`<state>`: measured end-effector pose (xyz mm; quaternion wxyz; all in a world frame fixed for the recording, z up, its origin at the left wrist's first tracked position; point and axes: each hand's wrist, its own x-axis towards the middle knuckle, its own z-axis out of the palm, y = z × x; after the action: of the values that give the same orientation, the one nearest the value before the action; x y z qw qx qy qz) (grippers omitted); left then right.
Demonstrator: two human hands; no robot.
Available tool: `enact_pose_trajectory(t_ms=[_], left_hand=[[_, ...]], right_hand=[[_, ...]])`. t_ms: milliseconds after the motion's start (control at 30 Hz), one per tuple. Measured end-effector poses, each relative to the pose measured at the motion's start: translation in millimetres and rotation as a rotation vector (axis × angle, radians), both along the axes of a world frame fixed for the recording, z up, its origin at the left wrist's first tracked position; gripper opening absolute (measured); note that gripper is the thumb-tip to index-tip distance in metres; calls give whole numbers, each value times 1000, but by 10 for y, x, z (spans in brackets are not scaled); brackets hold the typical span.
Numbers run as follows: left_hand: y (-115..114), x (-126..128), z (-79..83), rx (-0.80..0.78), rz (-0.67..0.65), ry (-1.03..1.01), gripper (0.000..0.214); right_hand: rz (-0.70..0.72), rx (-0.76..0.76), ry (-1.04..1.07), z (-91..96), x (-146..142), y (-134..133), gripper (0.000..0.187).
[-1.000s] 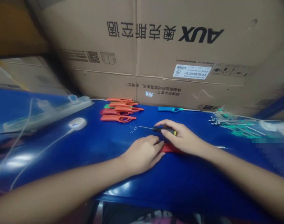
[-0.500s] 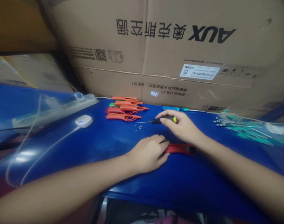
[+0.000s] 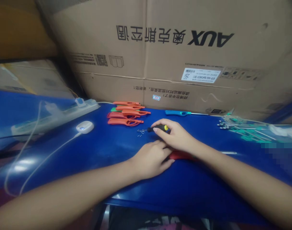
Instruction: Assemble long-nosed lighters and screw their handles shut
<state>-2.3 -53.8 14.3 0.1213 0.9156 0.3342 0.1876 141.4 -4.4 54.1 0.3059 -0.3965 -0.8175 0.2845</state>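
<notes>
My right hand [image 3: 172,132] is closed around the black handle of a screwdriver [image 3: 157,128] with a yellow end. Its thin shaft points left, and the tip is at a small scatter of screws [image 3: 140,133] on the blue table [image 3: 93,153]. Below, my left hand [image 3: 153,159] is closed on a red lighter casing [image 3: 180,155] and holds it low over the tabletop. My right wrist and forearm cover part of that casing. A thin metal rod [image 3: 228,152] shows just beyond my right forearm.
Several orange, red and green lighter casings [image 3: 125,122] lie stacked behind the screws. A blue lighter [image 3: 177,113] with a metal rod lies by the cardboard box [image 3: 146,73]. Green-ended rods [image 3: 251,129] are heaped at right. At left are a power strip [image 3: 57,116] and a white corded device [image 3: 85,127].
My right hand has moved left and slightly down, bringing the screwdriver's tip to the screws. My left hand keeps its hold on the red casing, and the view has shifted a little.
</notes>
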Motion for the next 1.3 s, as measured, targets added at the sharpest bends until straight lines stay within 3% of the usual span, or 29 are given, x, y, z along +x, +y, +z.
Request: enact_pose_trajectory(t_ms=[200, 367, 567, 733, 1033, 1300], left_hand=[[19, -20, -7, -3, -8, -10, 28], [36, -18, -28, -34, 18, -25, 37], [61, -9, -74, -86, 8, -88, 37], [71, 5, -101, -143, 25, -148, 38], [48, 62, -16, -343, 172, -483, 30], [38, 78, 2, -383, 101, -590, 9]], right_hand=[[-42, 2, 99, 78, 62, -34, 14], [-237, -97, 459, 169, 293, -102, 22], [-327, -156, 815, 76, 729, -137, 29], [-322, -229, 873, 4, 913, -122, 36], [-315, -389, 919, -79, 947, -124, 43], [-293, -428, 903, -84, 899, -176, 35]])
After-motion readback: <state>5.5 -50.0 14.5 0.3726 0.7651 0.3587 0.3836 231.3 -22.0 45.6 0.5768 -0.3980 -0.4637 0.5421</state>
